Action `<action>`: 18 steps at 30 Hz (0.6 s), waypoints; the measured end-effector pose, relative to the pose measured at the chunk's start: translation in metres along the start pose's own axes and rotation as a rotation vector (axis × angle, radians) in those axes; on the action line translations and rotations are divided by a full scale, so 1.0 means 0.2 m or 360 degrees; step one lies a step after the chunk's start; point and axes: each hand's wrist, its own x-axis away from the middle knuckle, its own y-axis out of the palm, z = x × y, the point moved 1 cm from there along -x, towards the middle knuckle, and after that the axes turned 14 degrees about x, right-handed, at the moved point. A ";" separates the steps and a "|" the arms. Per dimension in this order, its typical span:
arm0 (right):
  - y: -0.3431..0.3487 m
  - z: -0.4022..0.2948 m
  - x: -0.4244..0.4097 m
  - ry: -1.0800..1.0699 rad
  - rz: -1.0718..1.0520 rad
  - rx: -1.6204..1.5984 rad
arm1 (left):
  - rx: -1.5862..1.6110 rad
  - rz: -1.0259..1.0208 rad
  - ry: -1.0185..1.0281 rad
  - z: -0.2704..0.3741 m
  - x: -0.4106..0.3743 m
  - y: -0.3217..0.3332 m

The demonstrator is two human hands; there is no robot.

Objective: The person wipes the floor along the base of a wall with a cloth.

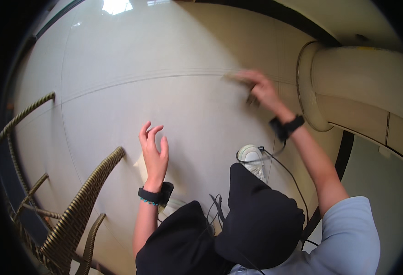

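Note:
My left hand (154, 151) is raised over the pale tiled floor (194, 113), fingers apart and slightly curled, holding nothing. A black strap with a small device (156, 196) and a turquoise bead bracelet circle that wrist. Further forward on the right, my right hand (261, 87) is motion-blurred. Its fingers close on a blurred brownish object (251, 96), of a kind that I cannot tell, low over the floor. The right wrist wears a black strap with a device (285, 128), from which a cable runs.
A woven rattan-look chair (84, 196) lies or stands at left, its legs close to my left arm. A white shoe (251, 158) is on my foot, with a black cable (291, 172) looping by it. A rounded tiled column or base (356, 82) bounds the right side.

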 end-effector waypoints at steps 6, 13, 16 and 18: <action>-0.48 0.81 -0.11 0.0472 0.0572 0.0758 | -0.0213 -0.0326 -0.0065 0.12 -0.08 0.11; 0.04 0.40 0.15 0.0745 0.0334 0.1057 | -0.0775 -0.0735 0.0188 0.07 -0.05 0.12; 0.31 -0.02 0.39 0.0653 0.0140 0.1020 | -0.0997 -0.0885 0.0262 0.09 -0.04 0.10; 0.44 -0.31 0.58 0.0604 -0.0260 0.0923 | -0.1023 -0.0951 0.0267 0.11 -0.07 0.11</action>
